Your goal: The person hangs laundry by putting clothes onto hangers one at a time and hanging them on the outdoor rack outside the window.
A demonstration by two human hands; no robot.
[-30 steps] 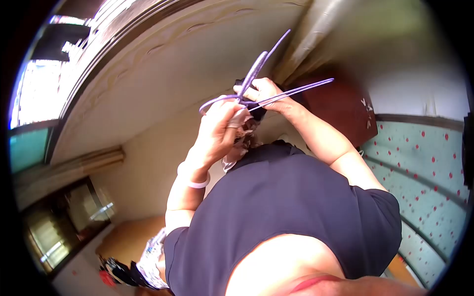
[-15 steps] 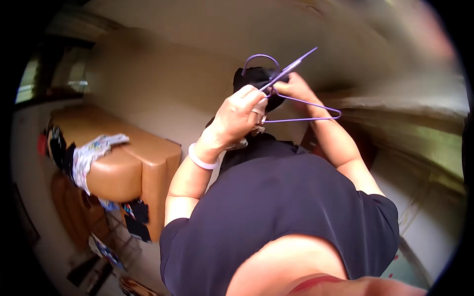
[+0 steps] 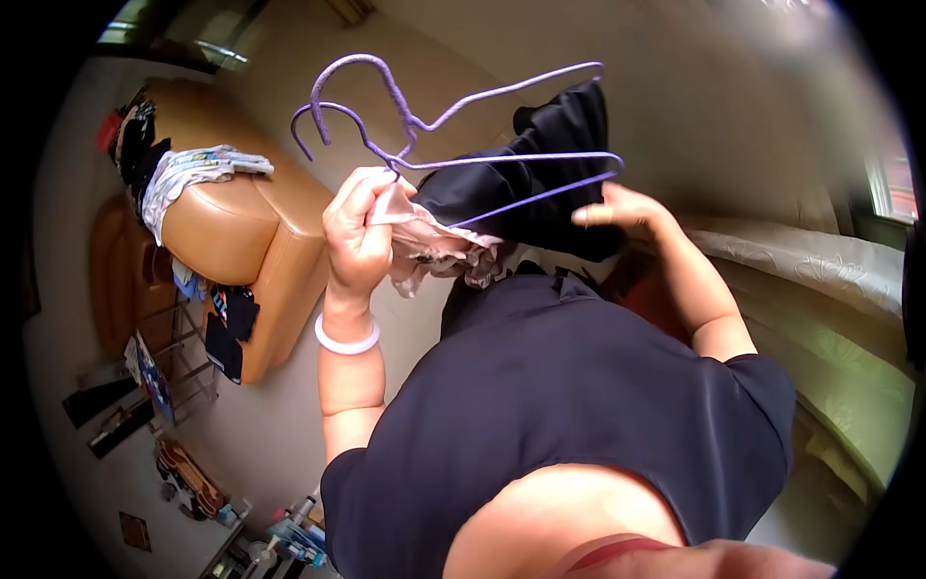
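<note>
My left hand, with a white bangle at its wrist, is closed around a pale pink ruffled garment just below the necks of two purple wire hangers. Both hooks stick up to the left above this fist. Black cloth hangs around the hangers' arms, its folds spreading toward the right. How it is attached to the hangers is hidden. Beside the right end of the lower hanger is my right hand, fingers stretched out at the black cloth's edge. Whether it touches the cloth is unclear.
A tan leather sofa stands on the left, with a patterned light garment and dark clothes over it. Below it are a metal rack and several small items. A pale curtain or cover is on the right.
The hangers have swung left and nearer, and more black cloth shows. My left hand has moved left. My right hand has left the hanger necks for the hanger's right end, its fingers now extended.
</note>
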